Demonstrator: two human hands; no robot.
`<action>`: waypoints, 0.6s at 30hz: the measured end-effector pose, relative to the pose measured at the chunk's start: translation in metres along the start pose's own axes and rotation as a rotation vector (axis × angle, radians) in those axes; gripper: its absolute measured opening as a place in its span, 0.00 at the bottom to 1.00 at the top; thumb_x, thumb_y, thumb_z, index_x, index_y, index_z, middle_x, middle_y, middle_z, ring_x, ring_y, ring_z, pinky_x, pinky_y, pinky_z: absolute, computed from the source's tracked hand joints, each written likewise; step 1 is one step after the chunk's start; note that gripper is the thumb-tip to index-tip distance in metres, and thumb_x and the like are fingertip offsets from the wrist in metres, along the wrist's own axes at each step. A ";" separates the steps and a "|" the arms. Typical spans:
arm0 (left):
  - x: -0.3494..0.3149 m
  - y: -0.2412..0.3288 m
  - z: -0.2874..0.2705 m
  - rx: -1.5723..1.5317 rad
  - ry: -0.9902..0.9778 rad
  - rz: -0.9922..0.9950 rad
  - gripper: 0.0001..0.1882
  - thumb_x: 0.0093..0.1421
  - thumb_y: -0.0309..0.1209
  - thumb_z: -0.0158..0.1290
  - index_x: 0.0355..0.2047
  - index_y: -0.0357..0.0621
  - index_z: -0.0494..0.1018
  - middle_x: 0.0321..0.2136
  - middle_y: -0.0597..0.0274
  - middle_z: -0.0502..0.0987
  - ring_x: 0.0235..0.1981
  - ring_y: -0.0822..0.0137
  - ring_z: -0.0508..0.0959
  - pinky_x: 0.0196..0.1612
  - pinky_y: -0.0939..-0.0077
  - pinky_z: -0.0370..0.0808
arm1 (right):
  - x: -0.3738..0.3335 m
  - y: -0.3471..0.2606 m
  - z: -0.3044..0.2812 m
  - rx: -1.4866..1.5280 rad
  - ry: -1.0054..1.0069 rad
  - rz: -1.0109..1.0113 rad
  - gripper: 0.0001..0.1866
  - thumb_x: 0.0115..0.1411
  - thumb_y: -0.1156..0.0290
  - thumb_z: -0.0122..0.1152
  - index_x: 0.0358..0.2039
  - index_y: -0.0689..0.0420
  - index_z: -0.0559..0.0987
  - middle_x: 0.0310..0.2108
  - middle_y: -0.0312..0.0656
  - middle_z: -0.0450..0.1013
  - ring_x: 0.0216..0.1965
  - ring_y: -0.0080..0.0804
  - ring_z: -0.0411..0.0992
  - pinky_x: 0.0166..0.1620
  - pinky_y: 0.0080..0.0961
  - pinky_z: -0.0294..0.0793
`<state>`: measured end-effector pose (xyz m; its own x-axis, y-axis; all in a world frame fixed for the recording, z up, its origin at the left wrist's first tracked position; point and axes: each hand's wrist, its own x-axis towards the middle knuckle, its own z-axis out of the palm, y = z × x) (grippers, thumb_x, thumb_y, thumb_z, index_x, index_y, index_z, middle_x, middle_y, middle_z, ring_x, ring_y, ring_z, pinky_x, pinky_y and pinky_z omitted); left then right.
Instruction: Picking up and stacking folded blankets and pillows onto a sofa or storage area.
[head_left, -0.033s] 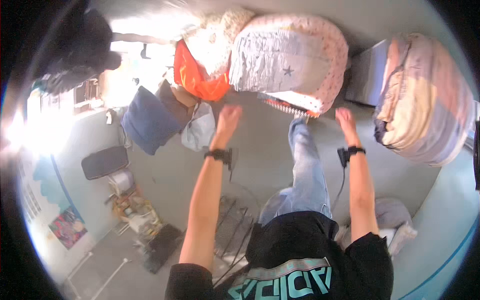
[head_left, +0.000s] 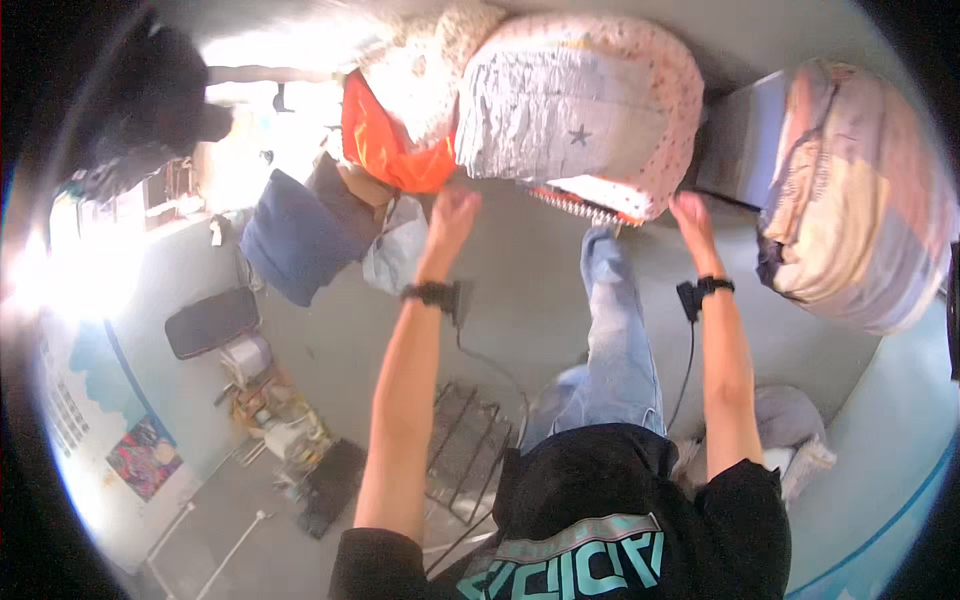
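Note:
Both forearms reach forward, well apart, each with a black strap and a small dark box at the wrist. My left hand point(head_left: 455, 215) is closed with its fingers curled, just below an orange cloth or bag point(head_left: 385, 140); nothing shows in it. My right hand point(head_left: 692, 218) is likewise closed, near the lower right corner of a folded pale pink, dotted quilt stack point(head_left: 655, 120). I see nothing in that hand either. Between the hands, my leg in light jeans point(head_left: 615, 300) stretches forward, its foot by the patterned edge under the quilts.
Another folded striped bedding stack point(head_left: 850, 200) stands at the right. A blue cushion point(head_left: 300, 240) and a white bag point(head_left: 398, 245) lie left of my left hand. A metal rack point(head_left: 465, 450) is beside my left arm. Clutter lines the left wall point(head_left: 275, 410).
Against the surroundings, my hands have shifted only slightly: the left a little up and left, the right a little upward. The view has tilted slightly. Both hands stay closed.

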<state>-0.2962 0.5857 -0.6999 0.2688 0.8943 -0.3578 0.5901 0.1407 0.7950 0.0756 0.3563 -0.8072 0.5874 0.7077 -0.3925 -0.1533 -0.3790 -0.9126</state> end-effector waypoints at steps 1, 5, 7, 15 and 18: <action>0.034 0.024 0.020 0.123 -0.119 -0.099 0.23 0.53 0.35 0.57 0.45 0.34 0.66 0.33 0.53 0.75 0.31 0.68 0.74 0.33 0.73 0.72 | 0.026 0.021 -0.011 -0.315 0.084 -0.118 0.28 0.50 0.54 0.65 0.44 0.62 0.69 0.44 0.45 0.68 0.44 0.34 0.66 0.47 0.30 0.66; 0.095 0.022 0.035 0.185 -0.084 0.082 0.31 0.45 0.37 0.63 0.47 0.36 0.64 0.40 0.52 0.71 0.43 0.60 0.71 0.46 0.68 0.68 | 0.070 0.045 0.031 -0.273 -0.002 -0.006 0.39 0.47 0.52 0.67 0.53 0.60 0.64 0.53 0.50 0.62 0.55 0.38 0.61 0.55 0.32 0.60; 0.102 0.018 0.046 0.377 -0.060 0.129 0.30 0.44 0.37 0.63 0.45 0.37 0.65 0.42 0.50 0.69 0.46 0.58 0.68 0.49 0.65 0.66 | 0.066 0.041 0.043 -0.014 0.010 0.098 0.35 0.49 0.57 0.67 0.53 0.59 0.64 0.49 0.50 0.66 0.52 0.36 0.64 0.52 0.30 0.65; 0.084 0.040 0.066 0.625 0.215 0.307 0.22 0.42 0.38 0.62 0.34 0.38 0.70 0.39 0.52 0.68 0.44 0.53 0.66 0.49 0.60 0.63 | 0.044 0.018 0.024 -0.123 -0.209 0.484 0.15 0.58 0.65 0.55 0.43 0.60 0.71 0.33 0.41 0.75 0.31 0.26 0.73 0.33 0.23 0.71; 0.105 0.059 0.066 0.560 0.152 0.242 0.23 0.42 0.40 0.62 0.35 0.38 0.70 0.36 0.53 0.70 0.42 0.55 0.68 0.48 0.61 0.64 | 0.000 0.010 -0.021 -0.314 -0.200 0.184 0.15 0.60 0.61 0.51 0.34 0.62 0.74 0.29 0.39 0.74 0.31 0.29 0.71 0.34 0.27 0.69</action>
<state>-0.1834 0.6600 -0.7231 0.3582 0.9290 -0.0935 0.8462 -0.2807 0.4530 0.0906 0.3404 -0.8137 0.4024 0.7009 -0.5889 0.0264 -0.6519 -0.7579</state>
